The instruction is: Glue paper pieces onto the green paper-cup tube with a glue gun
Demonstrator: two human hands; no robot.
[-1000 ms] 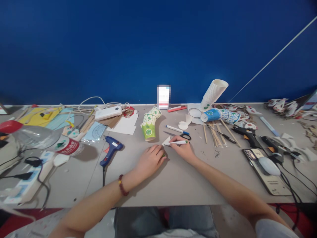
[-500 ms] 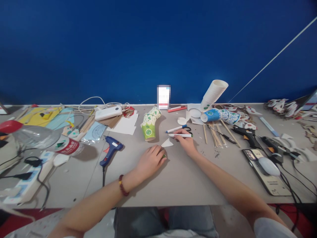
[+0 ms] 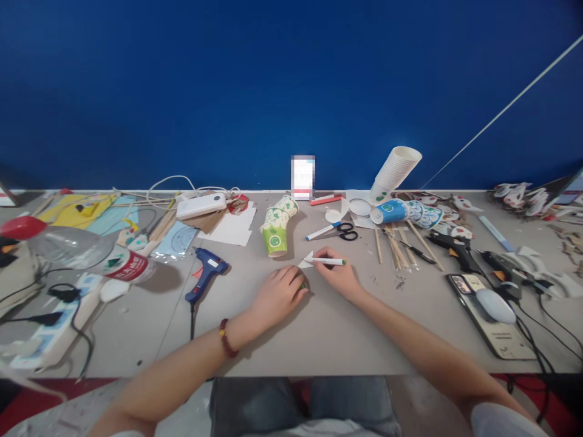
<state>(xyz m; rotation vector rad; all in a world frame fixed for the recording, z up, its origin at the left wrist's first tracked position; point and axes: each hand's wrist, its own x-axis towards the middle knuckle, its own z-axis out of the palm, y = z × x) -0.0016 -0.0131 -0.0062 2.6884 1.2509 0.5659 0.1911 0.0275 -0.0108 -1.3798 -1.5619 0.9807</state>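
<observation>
My right hand (image 3: 337,276) holds a white marker with a green end (image 3: 334,261) in a writing grip. The marker points left, its tip over a small white triangle of paper (image 3: 305,261); whether it touches I cannot tell. My left hand (image 3: 280,294) rests on the table with curled fingers at the paper's lower edge. A small green marker cap (image 3: 303,285) shows between its thumb and fingers. Just beyond my right hand lie black-handled scissors (image 3: 344,232) and a blue-capped marker (image 3: 321,232). Green patterned paper cups (image 3: 274,240) lie behind my left hand.
Left are a blue glue gun (image 3: 206,273), a plastic bottle (image 3: 100,252) and a power strip (image 3: 57,328). Right are wooden sticks (image 3: 396,252), blue paper cups (image 3: 394,211), leaning white cups (image 3: 396,170), a phone (image 3: 492,321) and cords. A blue wall (image 3: 291,91) stands behind.
My right hand has moved left and slightly down with the marker, bringing its tip to the paper triangle. The scissors now show more fully. My left hand stays nearly in place.
</observation>
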